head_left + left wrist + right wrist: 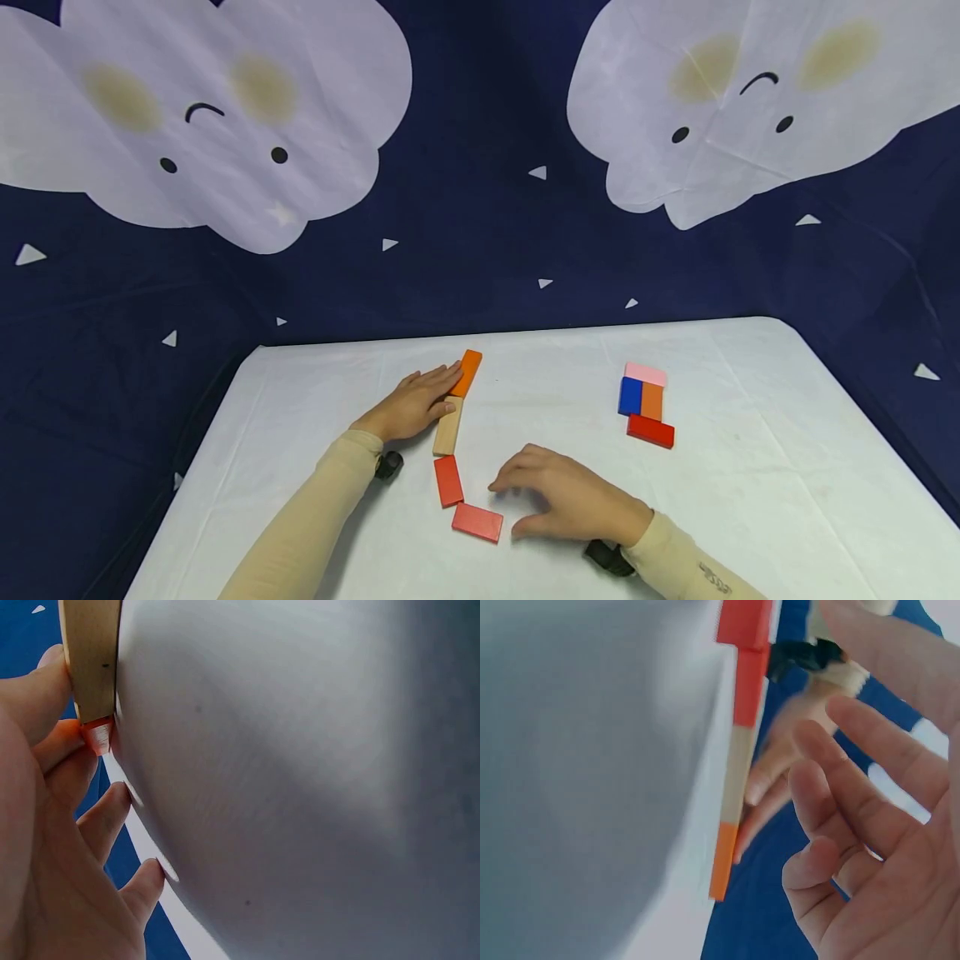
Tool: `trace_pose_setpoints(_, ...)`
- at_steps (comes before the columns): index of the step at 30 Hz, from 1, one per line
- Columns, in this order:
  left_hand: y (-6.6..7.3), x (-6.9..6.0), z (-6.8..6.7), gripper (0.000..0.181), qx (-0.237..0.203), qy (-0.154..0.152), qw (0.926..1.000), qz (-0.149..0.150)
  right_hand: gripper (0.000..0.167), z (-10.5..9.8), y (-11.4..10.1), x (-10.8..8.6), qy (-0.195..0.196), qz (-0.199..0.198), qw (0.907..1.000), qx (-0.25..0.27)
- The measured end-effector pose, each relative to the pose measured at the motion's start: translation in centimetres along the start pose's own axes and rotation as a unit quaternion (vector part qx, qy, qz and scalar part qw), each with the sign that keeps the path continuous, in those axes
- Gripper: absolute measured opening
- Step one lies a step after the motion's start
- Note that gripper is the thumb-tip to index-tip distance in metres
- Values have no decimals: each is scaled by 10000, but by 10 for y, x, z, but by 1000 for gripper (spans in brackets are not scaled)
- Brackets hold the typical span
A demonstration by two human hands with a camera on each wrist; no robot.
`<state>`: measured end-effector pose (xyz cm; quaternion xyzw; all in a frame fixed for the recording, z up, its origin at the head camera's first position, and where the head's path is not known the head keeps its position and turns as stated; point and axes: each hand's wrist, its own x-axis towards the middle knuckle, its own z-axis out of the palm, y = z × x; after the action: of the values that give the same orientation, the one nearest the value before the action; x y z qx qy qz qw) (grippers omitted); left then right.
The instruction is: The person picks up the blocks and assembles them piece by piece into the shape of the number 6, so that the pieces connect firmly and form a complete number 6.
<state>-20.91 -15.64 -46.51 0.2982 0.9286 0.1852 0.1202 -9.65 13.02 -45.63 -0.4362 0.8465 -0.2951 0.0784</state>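
A bent line of blocks runs down the middle of the table in the head view: an orange block [470, 372], a plain wooden block [447, 432], a red block [448, 482] and a lighter red block [477, 522]. My left hand [408, 407] lies with extended fingers touching the orange block, its thumb at the wooden block. In the left wrist view, the thumb is beside the wooden block [94, 660]. Just right of the lighter red block, my right hand [570, 496] hovers with loosely bent fingers and holds nothing.
Farther right on the white table [750, 500] is a cluster: a pink block [646, 374], a blue block [630, 396], another orange block [652, 402] and a bright red block [651, 431]. A dark blue cloth [480, 208] with cloud shapes hangs behind the table.
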Motion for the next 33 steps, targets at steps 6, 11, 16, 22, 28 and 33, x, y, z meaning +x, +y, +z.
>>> trace_pose_setpoints(6, 1, 0, 0, 61, -24, 10, 10000, 6, 43, -19, 9, -18, 417, 539, 9976, 131)
trace_pose_setpoints(11, 1, 0, 0, 61, -17, 18, 10000, 37, 41, -31, 21, -34, 806, 826, 9933, -15)
trace_pose_setpoints(16, 0, 0, 0, 62, 4, 21, 10000, 23, 43, -40, 33, -51, 1263, 1171, 9848, -216)
trace_pose_setpoints(22, 0, 0, -1, 62, 2, 7, 10000, 38, 43, -45, 45, -70, 1987, 1601, 9652, -574)
trace_pose_setpoints(28, 0, 0, -1, 62, 7, 18, 10000, 30, 48, -54, 52, -85, 2255, 1911, 9508, -926)
trace_pose_setpoints(33, 1, 0, -1, 62, 2, 27, 10000, 28, 51, -60, 58, -95, 2281, 2341, 9388, -1083)
